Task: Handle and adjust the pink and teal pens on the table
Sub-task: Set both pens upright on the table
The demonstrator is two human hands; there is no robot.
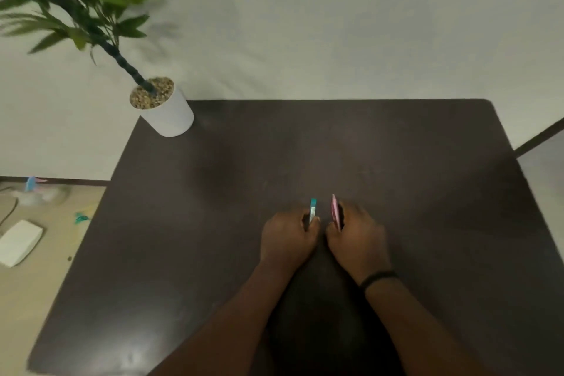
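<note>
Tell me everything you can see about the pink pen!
The pink pen is thin, pale pink and looks like plastic. The right hand is closed around its lower part, so only the upper part pokes out, pointing away from the person. It is close beside the teal pen but apart from it, above the dark table.
</note>
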